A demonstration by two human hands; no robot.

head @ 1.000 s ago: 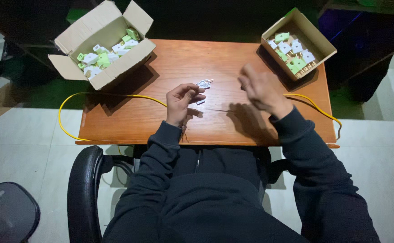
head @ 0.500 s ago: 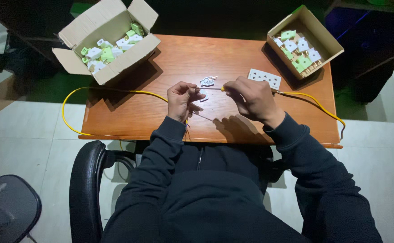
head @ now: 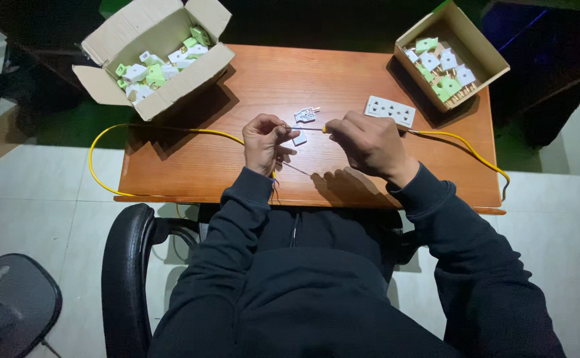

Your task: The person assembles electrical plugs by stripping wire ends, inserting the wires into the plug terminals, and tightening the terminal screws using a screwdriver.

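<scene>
- Left hand pinches yellow cable at its stripped end, mid-bench.
- Right hand closed on the cable's other run.
- Cable looks light, limp, probably smooth; best gripped on the sheath near the tip.
- Small white plug part just beyond the fingers.

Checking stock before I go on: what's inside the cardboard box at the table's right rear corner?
The cardboard box holds a loose pile of small white plugs and light green plugs, some with metal prongs showing. Whatever lies beneath the top layer is covered, and the near wall hides part of the floor.
</scene>
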